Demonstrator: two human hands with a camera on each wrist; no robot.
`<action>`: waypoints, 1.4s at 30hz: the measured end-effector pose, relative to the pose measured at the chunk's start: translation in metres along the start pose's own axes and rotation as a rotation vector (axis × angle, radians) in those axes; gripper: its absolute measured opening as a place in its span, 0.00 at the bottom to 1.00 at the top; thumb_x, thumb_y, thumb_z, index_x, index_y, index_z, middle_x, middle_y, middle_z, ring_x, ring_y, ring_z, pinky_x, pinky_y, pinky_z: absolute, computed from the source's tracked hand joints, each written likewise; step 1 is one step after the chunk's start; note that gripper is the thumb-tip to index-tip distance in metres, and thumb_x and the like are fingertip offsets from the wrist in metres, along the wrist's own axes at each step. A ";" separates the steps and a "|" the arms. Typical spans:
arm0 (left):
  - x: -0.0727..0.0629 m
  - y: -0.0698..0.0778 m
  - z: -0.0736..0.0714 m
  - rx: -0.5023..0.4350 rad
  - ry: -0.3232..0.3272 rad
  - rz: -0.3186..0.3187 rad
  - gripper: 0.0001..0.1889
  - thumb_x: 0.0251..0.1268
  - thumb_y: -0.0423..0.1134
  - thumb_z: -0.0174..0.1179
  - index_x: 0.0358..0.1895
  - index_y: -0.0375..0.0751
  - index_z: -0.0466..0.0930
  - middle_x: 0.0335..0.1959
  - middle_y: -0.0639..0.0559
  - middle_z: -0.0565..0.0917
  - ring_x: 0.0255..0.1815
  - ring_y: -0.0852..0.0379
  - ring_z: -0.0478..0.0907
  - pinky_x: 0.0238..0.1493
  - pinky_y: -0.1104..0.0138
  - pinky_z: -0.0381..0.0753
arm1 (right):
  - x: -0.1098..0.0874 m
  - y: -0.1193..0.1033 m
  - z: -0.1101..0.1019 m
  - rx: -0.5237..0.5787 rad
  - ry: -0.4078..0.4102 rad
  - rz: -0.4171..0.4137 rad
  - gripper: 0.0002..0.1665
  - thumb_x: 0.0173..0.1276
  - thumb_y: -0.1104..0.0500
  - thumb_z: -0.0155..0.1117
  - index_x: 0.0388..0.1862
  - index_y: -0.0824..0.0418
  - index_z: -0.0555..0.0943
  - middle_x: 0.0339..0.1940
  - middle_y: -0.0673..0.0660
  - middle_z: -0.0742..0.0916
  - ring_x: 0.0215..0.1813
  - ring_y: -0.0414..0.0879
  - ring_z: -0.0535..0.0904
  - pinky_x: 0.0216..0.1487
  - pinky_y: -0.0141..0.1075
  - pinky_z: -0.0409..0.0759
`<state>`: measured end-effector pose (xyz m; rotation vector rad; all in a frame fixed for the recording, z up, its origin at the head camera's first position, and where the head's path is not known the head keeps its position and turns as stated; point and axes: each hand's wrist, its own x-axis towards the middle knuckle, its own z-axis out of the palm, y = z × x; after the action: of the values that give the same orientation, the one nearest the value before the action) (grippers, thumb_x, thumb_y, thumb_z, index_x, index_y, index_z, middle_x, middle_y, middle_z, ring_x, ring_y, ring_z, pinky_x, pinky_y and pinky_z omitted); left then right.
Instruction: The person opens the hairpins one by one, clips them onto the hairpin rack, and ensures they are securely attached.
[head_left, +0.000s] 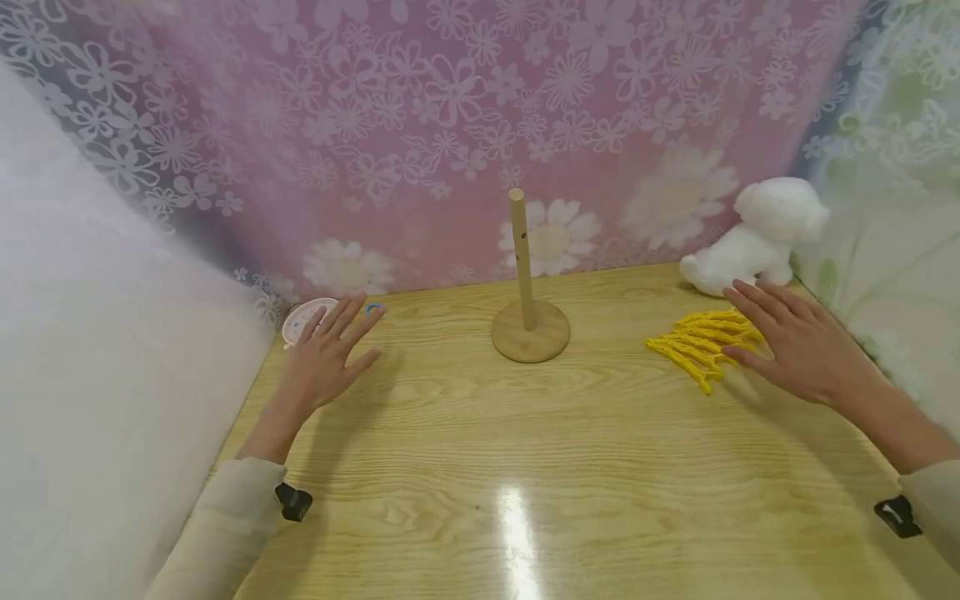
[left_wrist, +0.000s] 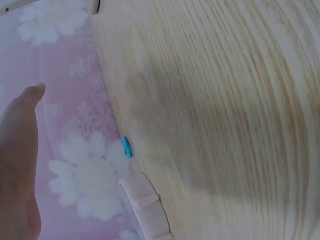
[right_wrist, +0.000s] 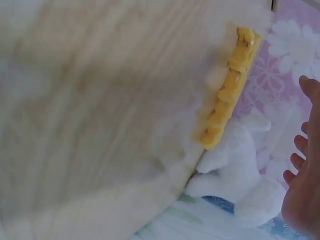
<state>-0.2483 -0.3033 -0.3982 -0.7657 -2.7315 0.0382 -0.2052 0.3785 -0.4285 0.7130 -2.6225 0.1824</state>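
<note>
Toward the left end of the wooden desk (head_left: pixel 450 442), a round pale pink object (head_left: pixel 296 321) lies near the floral cloth (head_left: pixel 450 142), partly hidden in the head view by the left hand (head_left: pixel 321 358), which is raised with fingers straight and spread. Just right of it lies a small blue ring (head_left: pixel 373 305). Mid-desk, a wooden stand (head_left: pixel 525 287) rises upright from its round base. Further right, a yellow lattice (head_left: pixel 693 340) rests near a white plush dog (head_left: pixel 753 246); the right hand (head_left: pixel 806 354), fingers likewise extended, hovers by its right edge, well apart from the left.
</note>
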 end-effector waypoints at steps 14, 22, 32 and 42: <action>0.034 0.023 0.038 -0.429 -0.017 0.000 0.37 0.79 0.52 0.59 0.85 0.55 0.55 0.87 0.52 0.49 0.84 0.37 0.49 0.79 0.33 0.51 | -0.017 -0.029 0.018 0.514 -0.055 0.229 0.46 0.68 0.61 0.75 0.80 0.64 0.65 0.71 0.73 0.75 0.69 0.73 0.66 0.65 0.61 0.66; 0.062 0.050 0.059 -0.627 -0.108 -0.044 0.35 0.80 0.48 0.58 0.85 0.54 0.56 0.85 0.47 0.55 0.85 0.41 0.48 0.79 0.36 0.53 | -0.022 -0.042 0.019 0.563 -0.103 0.307 0.34 0.72 0.63 0.71 0.73 0.71 0.72 0.64 0.70 0.80 0.55 0.47 0.75 0.44 0.22 0.71; 0.095 0.085 0.088 -0.775 -0.220 -0.114 0.36 0.80 0.55 0.56 0.83 0.48 0.59 0.84 0.46 0.59 0.86 0.45 0.48 0.82 0.40 0.51 | -0.026 -0.052 0.029 0.530 -0.066 0.364 0.18 0.71 0.65 0.71 0.58 0.67 0.83 0.55 0.68 0.85 0.38 0.34 0.76 0.29 0.27 0.76; 0.115 0.112 0.105 -0.823 -0.237 -0.148 0.38 0.77 0.56 0.60 0.83 0.49 0.59 0.84 0.46 0.59 0.85 0.44 0.50 0.83 0.43 0.51 | -0.017 -0.062 0.036 0.460 -0.014 0.351 0.16 0.64 0.69 0.76 0.51 0.69 0.86 0.47 0.67 0.88 0.33 0.38 0.77 0.27 0.29 0.75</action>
<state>-0.3157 -0.1425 -0.4777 -0.7689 -2.9914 -1.1487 -0.1734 0.3248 -0.4678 0.3785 -2.7239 0.9062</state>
